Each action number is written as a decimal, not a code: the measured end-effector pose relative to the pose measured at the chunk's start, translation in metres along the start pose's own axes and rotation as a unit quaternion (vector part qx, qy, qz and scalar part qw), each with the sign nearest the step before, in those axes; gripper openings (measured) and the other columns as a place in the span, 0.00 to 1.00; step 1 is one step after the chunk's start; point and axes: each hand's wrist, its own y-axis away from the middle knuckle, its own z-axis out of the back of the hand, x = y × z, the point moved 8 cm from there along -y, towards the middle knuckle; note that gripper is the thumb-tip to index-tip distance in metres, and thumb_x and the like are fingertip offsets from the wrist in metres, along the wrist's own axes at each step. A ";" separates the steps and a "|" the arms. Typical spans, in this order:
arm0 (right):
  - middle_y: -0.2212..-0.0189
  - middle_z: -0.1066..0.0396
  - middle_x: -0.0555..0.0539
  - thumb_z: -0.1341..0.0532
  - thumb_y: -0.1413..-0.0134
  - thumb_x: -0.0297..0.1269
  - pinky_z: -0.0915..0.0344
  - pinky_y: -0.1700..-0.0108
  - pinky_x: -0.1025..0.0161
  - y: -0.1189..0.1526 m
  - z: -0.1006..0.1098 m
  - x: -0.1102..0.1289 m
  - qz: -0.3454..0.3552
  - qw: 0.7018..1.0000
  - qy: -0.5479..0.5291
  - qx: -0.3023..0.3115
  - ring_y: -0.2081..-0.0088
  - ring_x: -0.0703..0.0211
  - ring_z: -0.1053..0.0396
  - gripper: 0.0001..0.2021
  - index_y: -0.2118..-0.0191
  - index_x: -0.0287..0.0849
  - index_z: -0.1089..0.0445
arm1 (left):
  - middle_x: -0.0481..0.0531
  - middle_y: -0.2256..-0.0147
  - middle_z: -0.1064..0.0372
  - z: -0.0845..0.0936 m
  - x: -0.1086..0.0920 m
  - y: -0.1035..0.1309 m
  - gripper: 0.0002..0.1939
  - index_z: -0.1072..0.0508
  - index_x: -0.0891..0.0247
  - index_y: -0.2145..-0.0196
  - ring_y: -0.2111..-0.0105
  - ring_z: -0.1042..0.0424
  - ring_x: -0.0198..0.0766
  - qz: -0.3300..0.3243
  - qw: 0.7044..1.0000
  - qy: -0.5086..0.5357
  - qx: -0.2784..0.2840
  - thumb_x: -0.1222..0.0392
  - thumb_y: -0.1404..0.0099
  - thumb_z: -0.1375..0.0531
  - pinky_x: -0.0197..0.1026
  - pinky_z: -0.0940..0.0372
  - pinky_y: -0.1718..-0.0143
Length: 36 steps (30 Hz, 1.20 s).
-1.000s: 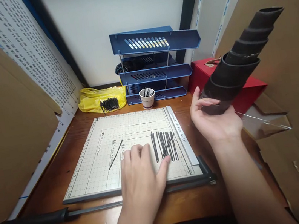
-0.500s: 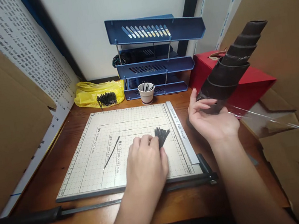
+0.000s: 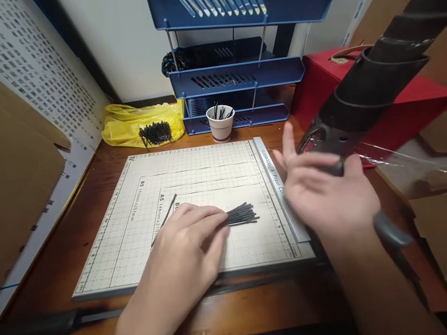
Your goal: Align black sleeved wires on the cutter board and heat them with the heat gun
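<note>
My left hand (image 3: 190, 236) is closed in a pinch on the left end of a bundle of thin black strips (image 3: 243, 214). Their free ends fan out to the right, low over the gridded board of a paper cutter (image 3: 200, 157). One loose strip (image 3: 169, 211) lies to the left, partly behind that hand. My right hand (image 3: 329, 184) is raised above the cutter's right edge, palm upward, blurred, its index finger stretched and the others loosely bent. Its palm looks bare. Just behind its fingers slants a black stepped tube-shaped tool (image 3: 364, 86); whether they touch, I cannot tell.
The cutter's black-handled arm (image 3: 30, 328) lies along the front. Behind the board stand a paper cup (image 3: 222, 129) of black strips, a yellow bag (image 3: 114, 131) with more strips on it, and a blue tiered rack (image 3: 236, 76). A red box (image 3: 418, 100) and cardboard flank the right.
The strip bundle has turned from pointing up and right to pointing right, with my left hand shifting left. My right hand moved slightly right. The view has tilted down and closer.
</note>
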 end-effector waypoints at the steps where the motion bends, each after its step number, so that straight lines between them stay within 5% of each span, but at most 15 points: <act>1: 0.59 0.25 0.41 0.59 0.35 0.65 0.47 0.88 0.70 0.007 0.003 -0.005 -0.006 0.995 0.100 0.004 0.84 0.72 0.47 0.35 0.43 0.41 0.36 | 0.51 0.59 0.21 0.000 0.000 0.000 0.08 0.20 0.62 0.57 0.59 0.27 0.42 0.013 1.000 -0.002 -0.006 0.64 0.29 0.40 0.46 0.31 0.56; 3: 0.68 0.28 0.49 0.46 0.40 0.62 0.53 0.87 0.69 0.022 0.002 -0.007 0.028 0.935 0.353 0.034 0.86 0.72 0.52 0.28 0.49 0.43 0.30 | 0.50 0.60 0.21 -0.001 -0.001 0.000 0.07 0.21 0.61 0.59 0.60 0.27 0.42 0.037 0.999 -0.004 -0.018 0.64 0.30 0.40 0.46 0.32 0.56; 4: 0.72 0.30 0.52 0.39 0.43 0.57 0.52 0.85 0.69 0.030 -0.002 -0.005 0.072 0.871 0.482 0.058 0.85 0.71 0.51 0.23 0.51 0.44 0.28 | 0.49 0.60 0.21 -0.003 0.000 0.000 0.07 0.21 0.61 0.60 0.60 0.27 0.41 0.046 0.999 -0.003 -0.022 0.64 0.30 0.40 0.45 0.33 0.56; 7: 0.78 0.35 0.55 0.32 0.47 0.40 0.48 0.78 0.68 0.050 -0.012 -0.014 0.144 0.584 0.785 0.151 0.79 0.68 0.41 0.07 0.62 0.45 0.24 | 0.49 0.61 0.22 -0.006 0.001 0.000 0.06 0.22 0.61 0.59 0.60 0.28 0.41 0.066 0.997 0.008 -0.029 0.65 0.31 0.40 0.44 0.33 0.56; 9: 0.79 0.35 0.54 0.34 0.44 0.36 0.48 0.75 0.66 0.057 -0.009 -0.024 0.149 0.435 0.865 0.201 0.77 0.67 0.40 0.02 0.66 0.45 0.24 | 0.49 0.61 0.22 -0.007 0.003 -0.001 0.06 0.23 0.61 0.59 0.60 0.28 0.41 0.073 0.997 0.002 -0.039 0.65 0.31 0.40 0.43 0.34 0.56; 13: 0.77 0.32 0.55 0.38 0.42 0.34 0.50 0.72 0.64 0.058 -0.001 -0.035 0.164 0.308 0.914 0.205 0.76 0.66 0.41 0.04 0.65 0.47 0.25 | 0.48 0.64 0.23 -0.006 0.003 -0.001 0.06 0.24 0.61 0.64 0.61 0.28 0.39 0.080 0.996 -0.015 -0.041 0.65 0.31 0.41 0.42 0.34 0.57; 19: 0.82 0.38 0.56 0.37 0.43 0.37 0.55 0.73 0.62 0.050 -0.004 -0.033 0.234 0.249 0.935 0.096 0.79 0.65 0.45 0.06 0.71 0.47 0.27 | 0.47 0.68 0.25 -0.007 -0.005 0.003 0.05 0.25 0.60 0.67 0.67 0.28 0.38 0.125 0.988 -0.062 -0.061 0.65 0.32 0.40 0.42 0.36 0.65; 23: 0.82 0.39 0.55 0.39 0.40 0.40 0.55 0.75 0.62 0.055 -0.004 -0.036 0.249 0.265 0.927 0.087 0.81 0.66 0.48 0.13 0.75 0.44 0.31 | 0.46 0.75 0.29 -0.011 -0.017 0.006 0.07 0.28 0.59 0.71 0.75 0.31 0.39 0.181 0.970 -0.128 -0.102 0.63 0.34 0.40 0.43 0.40 0.71; 27: 0.83 0.36 0.55 0.42 0.38 0.43 0.55 0.76 0.62 0.059 0.001 -0.036 0.211 0.292 0.930 0.075 0.82 0.66 0.46 0.16 0.77 0.45 0.32 | 0.45 0.79 0.30 -0.016 -0.020 0.007 0.12 0.29 0.57 0.74 0.78 0.33 0.39 0.199 0.972 -0.087 -0.086 0.59 0.32 0.42 0.44 0.42 0.72; 36: 0.85 0.35 0.54 0.39 0.42 0.45 0.61 0.78 0.61 0.059 -0.001 -0.034 0.210 0.240 0.947 0.050 0.85 0.64 0.41 0.14 0.77 0.47 0.32 | 0.47 0.71 0.29 -0.019 0.003 0.011 0.06 0.28 0.57 0.68 0.69 0.32 0.41 0.200 0.978 -0.022 -0.054 0.58 0.32 0.40 0.47 0.39 0.64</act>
